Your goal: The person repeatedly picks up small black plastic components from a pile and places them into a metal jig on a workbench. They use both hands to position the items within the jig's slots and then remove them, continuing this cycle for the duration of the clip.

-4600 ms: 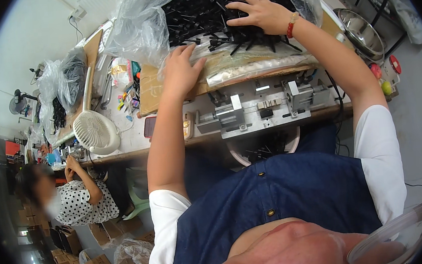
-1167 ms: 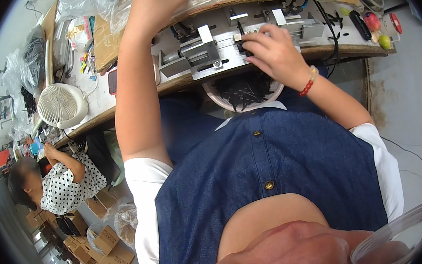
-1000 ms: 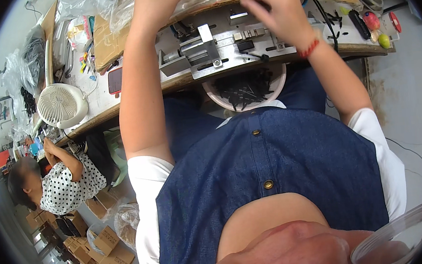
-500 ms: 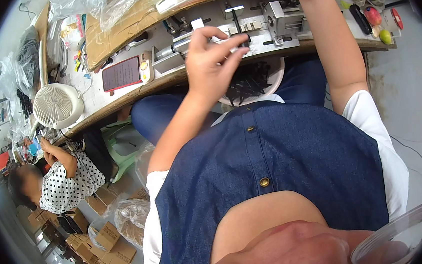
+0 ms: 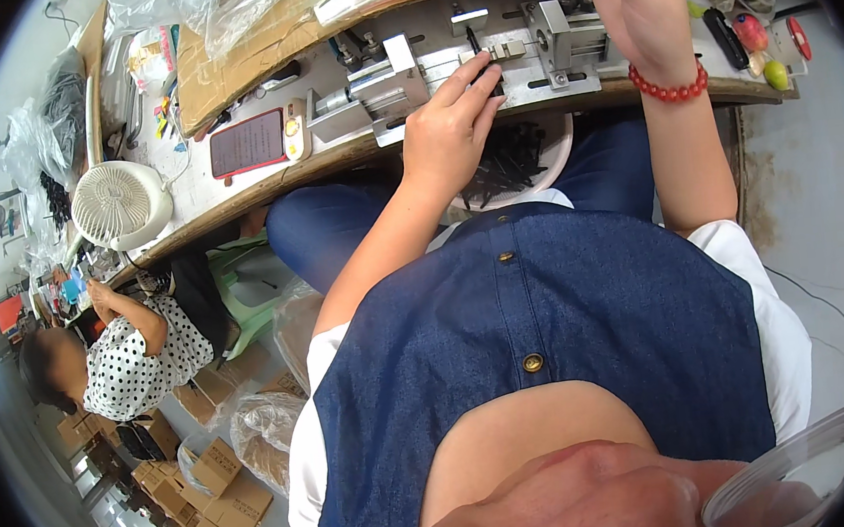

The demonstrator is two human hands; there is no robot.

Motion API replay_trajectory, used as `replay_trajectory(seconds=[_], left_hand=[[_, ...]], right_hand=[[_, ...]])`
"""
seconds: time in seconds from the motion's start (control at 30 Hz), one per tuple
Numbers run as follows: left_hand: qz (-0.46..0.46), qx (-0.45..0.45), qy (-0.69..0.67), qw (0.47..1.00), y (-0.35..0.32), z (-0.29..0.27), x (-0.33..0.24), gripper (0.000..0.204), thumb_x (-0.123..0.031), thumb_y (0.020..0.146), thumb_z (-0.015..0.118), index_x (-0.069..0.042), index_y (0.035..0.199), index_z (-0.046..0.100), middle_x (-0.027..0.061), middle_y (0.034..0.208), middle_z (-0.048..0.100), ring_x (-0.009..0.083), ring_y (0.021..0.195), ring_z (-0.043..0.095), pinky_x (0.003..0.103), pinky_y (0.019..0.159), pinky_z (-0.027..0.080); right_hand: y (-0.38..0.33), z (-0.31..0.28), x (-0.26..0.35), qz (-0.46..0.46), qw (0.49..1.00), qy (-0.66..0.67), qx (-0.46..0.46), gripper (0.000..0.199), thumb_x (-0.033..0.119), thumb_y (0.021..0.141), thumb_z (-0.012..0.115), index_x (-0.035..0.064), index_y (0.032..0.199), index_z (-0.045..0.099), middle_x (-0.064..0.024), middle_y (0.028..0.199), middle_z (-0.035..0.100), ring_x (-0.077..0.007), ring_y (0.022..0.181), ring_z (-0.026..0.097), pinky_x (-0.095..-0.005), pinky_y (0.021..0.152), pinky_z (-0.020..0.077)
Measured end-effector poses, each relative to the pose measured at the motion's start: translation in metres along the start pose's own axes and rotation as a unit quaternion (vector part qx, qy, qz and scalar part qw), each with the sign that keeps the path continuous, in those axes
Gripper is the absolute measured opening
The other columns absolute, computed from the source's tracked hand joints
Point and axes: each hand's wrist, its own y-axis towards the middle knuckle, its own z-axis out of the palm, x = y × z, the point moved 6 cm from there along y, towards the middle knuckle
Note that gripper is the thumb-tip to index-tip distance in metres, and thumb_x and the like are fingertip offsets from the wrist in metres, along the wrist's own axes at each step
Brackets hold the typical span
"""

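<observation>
White-topped workbench with brown front edge [image 5: 241, 201]: spans 9 to 2 o'clock. Silver metal fixture with two upright blocks [image 5: 526, 76]: on the bench, near 12 o'clock. Round pink basket [image 5: 564, 151]: below the fixture's 6 o'clock. Right hand [image 5: 644, 18]: fixture's 2 o'clock; fingers cropped, grip cannot be told. Left hand [image 5: 444, 141]: fingertips at slim black rod [image 5: 474, 42] between the blocks; pinching or pressing indeterminate. Caution: uneven fingertip pressure could skew the rod; premature release could drop it basketward.

Head camera, wide fisheye, left of a pair: looks steeply down from the wearer's head, close above the denim garment [image 5: 600, 288], towards left hand [image 5: 439, 139], right hand [image 5: 642, 18] and bench [image 5: 192, 183].
</observation>
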Motion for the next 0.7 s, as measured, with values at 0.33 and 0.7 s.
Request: replay_trajectory(seconds=[0.33,0.7], left_hand=[[0.110,-0.123,0.140,0.976,0.067,-0.078,0.008,0.022,-0.006,0.087,0.070,-0.017,0.104,0.078,0.0051,0.111,0.071,0.0268,0.105,0.063,0.040,0.093,0.047],[0.008,0.162,0.062,0.985,0.145,-0.125,0.047,0.020,-0.002,0.086,0.068,-0.002,0.104,0.077,0.0162,0.100,0.073,0.0311,0.091,0.071,0.039,0.081,0.056]], right_hand=[[-0.094,0.033,-0.014,-0.084,0.847,-0.497,0.171,0.021,0.011,0.090,0.073,0.0093,0.110,0.069,-0.0047,0.124,0.066,-0.0251,0.115,0.058,-0.0373,0.096,0.0444],[-0.113,0.047,-0.051,-0.161,0.717,-0.647,0.206,0.018,0.013,0.086,0.066,0.0117,0.104,0.069,0.0006,0.125,0.067,-0.0238,0.111,0.057,-0.0386,0.093,0.0428]])
